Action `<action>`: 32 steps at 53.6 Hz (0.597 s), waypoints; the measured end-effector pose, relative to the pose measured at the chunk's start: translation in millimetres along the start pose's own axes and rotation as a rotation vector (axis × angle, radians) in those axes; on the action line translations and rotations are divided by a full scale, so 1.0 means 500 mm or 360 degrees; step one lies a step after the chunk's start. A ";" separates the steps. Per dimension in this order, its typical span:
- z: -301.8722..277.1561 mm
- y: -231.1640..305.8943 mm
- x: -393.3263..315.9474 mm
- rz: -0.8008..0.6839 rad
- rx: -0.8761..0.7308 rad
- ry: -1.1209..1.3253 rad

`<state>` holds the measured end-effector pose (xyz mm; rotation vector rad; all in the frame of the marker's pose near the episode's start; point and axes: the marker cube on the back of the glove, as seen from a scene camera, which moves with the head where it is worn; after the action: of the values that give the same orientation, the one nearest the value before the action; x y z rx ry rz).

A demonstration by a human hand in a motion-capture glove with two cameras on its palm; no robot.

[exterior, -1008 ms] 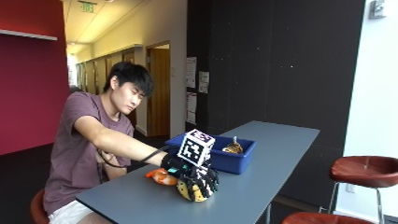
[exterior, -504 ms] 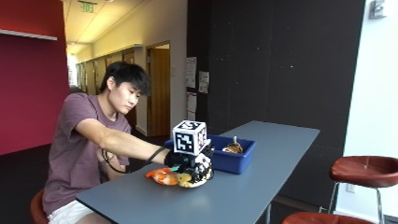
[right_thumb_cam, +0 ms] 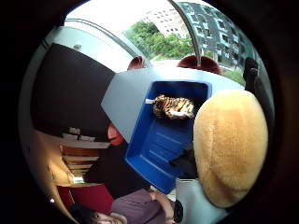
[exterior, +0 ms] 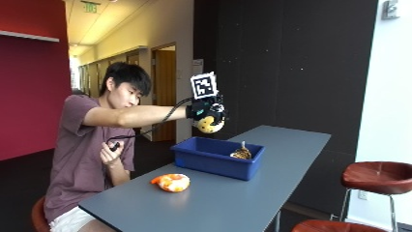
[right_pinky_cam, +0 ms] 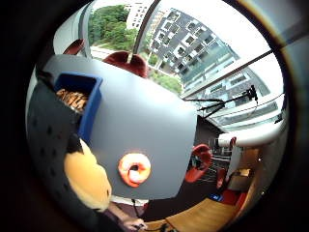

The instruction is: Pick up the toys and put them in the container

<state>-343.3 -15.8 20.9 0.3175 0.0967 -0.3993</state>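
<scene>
My gloved right hand (exterior: 205, 112) is raised above the near end of the blue container (exterior: 217, 156) and grips a black and yellow plush toy (exterior: 210, 123). That toy's tan face bulges close to the palm (right_thumb_cam: 230, 147) (right_pinky_cam: 87, 178). Inside the blue container (right_thumb_cam: 161, 135) (right_pinky_cam: 91, 104) lies a striped tiger toy (right_thumb_cam: 173, 107) (exterior: 241, 153) (right_pinky_cam: 71, 99). An orange and white shrimp-like toy (exterior: 170, 182) (right_pinky_cam: 134, 169) lies on the grey table (exterior: 257, 183), in front of the container on the person's side.
The grey table (right_pinky_cam: 145, 121) is long and narrow, with its edges close on both sides. Red-brown stools (exterior: 380, 179) stand past the table's far side. The person's bare left hand (exterior: 114, 153) is held at the chest, off the table.
The hand has risen from the tabletop beside the orange toy, carrying the black and yellow plush up and over the near end of the blue container. The orange toy stayed on the table.
</scene>
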 end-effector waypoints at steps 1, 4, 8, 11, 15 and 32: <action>-0.001 -0.002 -0.017 -0.0068 0.0003 0.0047; 0.001 0.000 -0.068 -0.0381 0.0013 0.0185; 0.002 -0.004 -0.154 -0.0505 -0.0002 0.0113; 0.008 -0.014 -0.220 -0.0343 -0.0020 0.0031; 0.033 -0.023 -0.272 -0.0253 -0.0046 0.0076; 0.106 -0.010 -0.285 -0.0215 -0.0511 0.0188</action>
<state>-474.2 15.0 91.5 0.0174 0.2959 -0.4913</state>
